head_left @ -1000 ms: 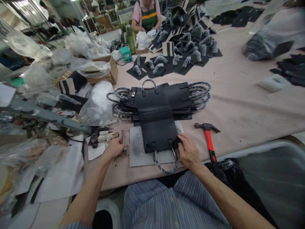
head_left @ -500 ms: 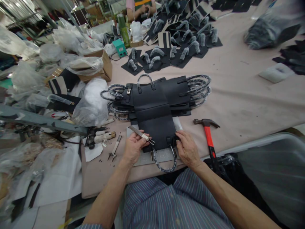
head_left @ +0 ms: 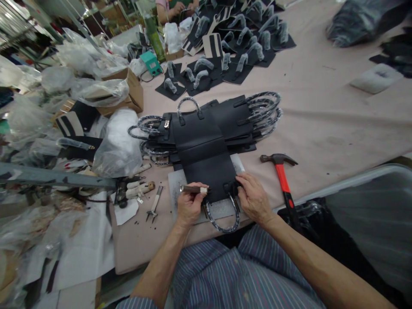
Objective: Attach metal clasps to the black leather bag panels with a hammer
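Note:
A flat black leather bag piece [head_left: 210,169] with a wrapped loop handle [head_left: 222,219] lies on a grey mat [head_left: 175,182] at the table's near edge. My left hand [head_left: 189,205] is closed around a slim metal tool [head_left: 192,189], held sideways at the piece's left tab. My right hand [head_left: 254,197] presses its fingers down on the right handle tab. Behind this piece lies a stack of more black bag pieces [head_left: 222,120] with wrapped handles.
A red-handled hammer [head_left: 281,176] lies right of my hand. A small pair of snips [head_left: 153,206] and other tools [head_left: 135,189] lie to the left. Plastic bags [head_left: 117,141] and a cardboard box [head_left: 131,88] crowd the left side. Across the table, another person's hands [head_left: 174,8] work near several black parts [head_left: 231,56].
My left hand reached left to the tools, picked up the slim metal tool and brought it to the bag piece, now turned sideways. My right hand stayed on the handle tab.

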{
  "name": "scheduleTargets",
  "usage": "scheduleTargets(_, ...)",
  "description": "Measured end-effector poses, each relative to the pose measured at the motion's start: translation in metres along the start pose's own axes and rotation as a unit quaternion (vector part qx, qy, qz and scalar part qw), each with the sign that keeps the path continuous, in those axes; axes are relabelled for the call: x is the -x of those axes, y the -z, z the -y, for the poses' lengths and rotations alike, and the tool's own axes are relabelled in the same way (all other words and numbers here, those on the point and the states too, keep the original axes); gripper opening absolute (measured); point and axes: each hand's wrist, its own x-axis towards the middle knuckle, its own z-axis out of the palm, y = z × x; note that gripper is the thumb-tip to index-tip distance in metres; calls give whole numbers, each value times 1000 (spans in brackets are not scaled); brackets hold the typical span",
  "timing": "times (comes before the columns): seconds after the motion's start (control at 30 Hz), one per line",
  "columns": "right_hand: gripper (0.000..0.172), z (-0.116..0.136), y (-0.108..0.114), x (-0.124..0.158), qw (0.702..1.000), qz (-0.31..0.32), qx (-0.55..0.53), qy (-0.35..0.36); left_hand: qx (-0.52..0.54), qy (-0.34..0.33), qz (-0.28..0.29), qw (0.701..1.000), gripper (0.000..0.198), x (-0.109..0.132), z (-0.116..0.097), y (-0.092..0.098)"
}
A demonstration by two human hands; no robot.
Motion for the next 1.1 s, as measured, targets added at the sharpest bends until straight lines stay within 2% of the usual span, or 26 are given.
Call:
scheduleTargets(0.47,33,2,1,-2,1000,7,-3,-13,-60,-89,-24,994,17,5,5,-6)
scheduleTargets(0.73,34,3,1,-2,1000,9,-3,-18,-78,-80,-18,994,17,6,4,-5)
scheduleTargets(0.9,32,2,1,-2,1000,10,2,-17,-90,-87,-6,992,15,5,4,-5)
scheduleTargets(1.1,32,2,1,-3,1000,12,8,-17,-100,-160,33,981,11,-4,-3,-10)
